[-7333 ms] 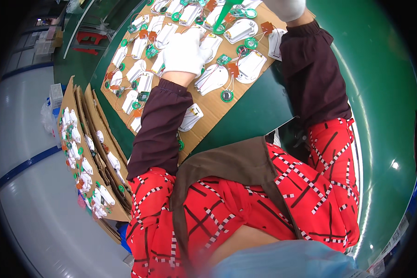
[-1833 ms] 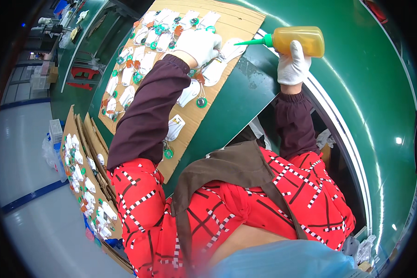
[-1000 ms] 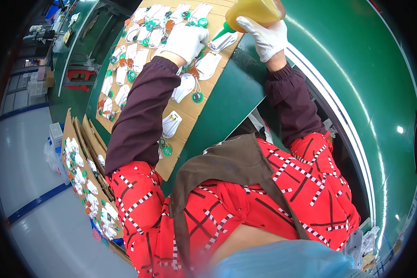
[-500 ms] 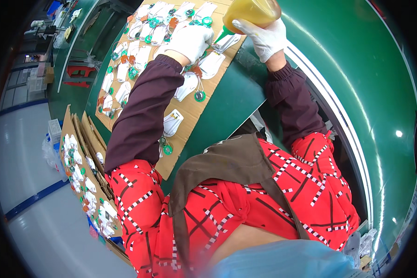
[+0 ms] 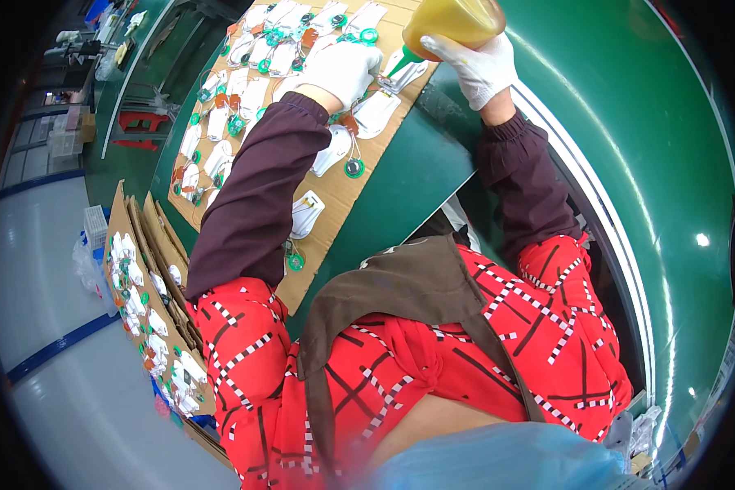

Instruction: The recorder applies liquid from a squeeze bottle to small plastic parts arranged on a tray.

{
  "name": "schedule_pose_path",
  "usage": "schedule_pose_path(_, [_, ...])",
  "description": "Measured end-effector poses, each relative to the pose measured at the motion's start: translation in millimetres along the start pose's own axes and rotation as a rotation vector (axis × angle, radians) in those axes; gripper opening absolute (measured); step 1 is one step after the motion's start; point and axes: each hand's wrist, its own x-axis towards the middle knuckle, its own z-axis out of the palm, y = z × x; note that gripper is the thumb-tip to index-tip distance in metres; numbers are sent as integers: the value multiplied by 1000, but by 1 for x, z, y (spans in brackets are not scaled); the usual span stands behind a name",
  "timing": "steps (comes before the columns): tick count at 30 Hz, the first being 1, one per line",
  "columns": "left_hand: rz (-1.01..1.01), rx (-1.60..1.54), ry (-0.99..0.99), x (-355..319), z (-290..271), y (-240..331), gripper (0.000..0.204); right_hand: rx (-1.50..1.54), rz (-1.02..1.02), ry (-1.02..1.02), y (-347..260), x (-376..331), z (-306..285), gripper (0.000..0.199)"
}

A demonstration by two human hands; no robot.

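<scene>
My right hand (image 5: 478,65) is gripping an amber squeeze bottle (image 5: 452,20), its green nozzle (image 5: 410,59) pointing at a white part (image 5: 377,112). My left hand (image 5: 335,69) is pressing flat on the cardboard sheet (image 5: 335,196).

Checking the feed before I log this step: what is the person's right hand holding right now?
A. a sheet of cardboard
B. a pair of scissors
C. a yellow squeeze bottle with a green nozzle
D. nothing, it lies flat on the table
C: the gloved right hand has its grip around a yellow squeeze bottle, whose green nozzle points down at the white parts on the cardboard sheet, beside the left hand.
</scene>
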Motion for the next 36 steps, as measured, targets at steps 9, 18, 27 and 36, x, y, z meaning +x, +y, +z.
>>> schedule_pose_path(9, [9,-7,15,1,-2,3,11,-30,-69,38,-1,-8,-12,41])
schedule_pose_path(18, [-10,-52,40,-1,-3,3,7,-45,-5,47,-1,-14,-10,42])
schedule_pose_path(27, [-57,-79,41,0,-11,10,10,38,-68,144,0,-11,-13,42])
schedule_pose_path(36, [-45,-82,-36,-5,-6,4,5,-54,-61,32,0,4,-7,35])
